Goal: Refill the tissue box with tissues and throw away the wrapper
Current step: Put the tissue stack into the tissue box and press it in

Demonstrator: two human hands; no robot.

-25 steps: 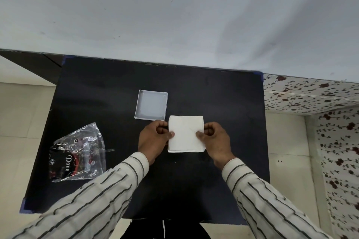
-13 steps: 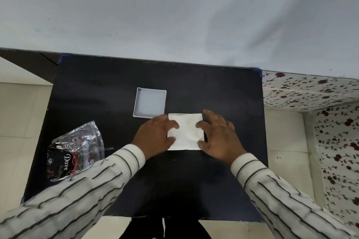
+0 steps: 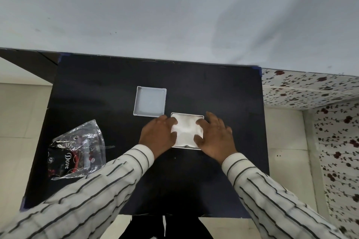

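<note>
On the black table [image 3: 213,91], near its middle, a stack of white tissues [image 3: 186,130] sits inside a shallow white box [image 3: 187,148], whose thin rim shows along the far and near edges. Both hands lie flat on the stack, fingers spread and pressing down rather than gripping: the left hand [image 3: 158,136] covers its left edge, the right hand [image 3: 215,137] its right edge, with the bare tissue showing between them. Striped sleeves [image 3: 108,182] run back towards the near edge of the table. Just beyond and to the left of the box, almost touching its corner, lies a second square white tray [image 3: 150,101], open side up and holding nothing. Well apart on the left side of the table lies the crumpled clear wrapper [image 3: 76,147], printed "Dove", with neither hand on it.
</note>
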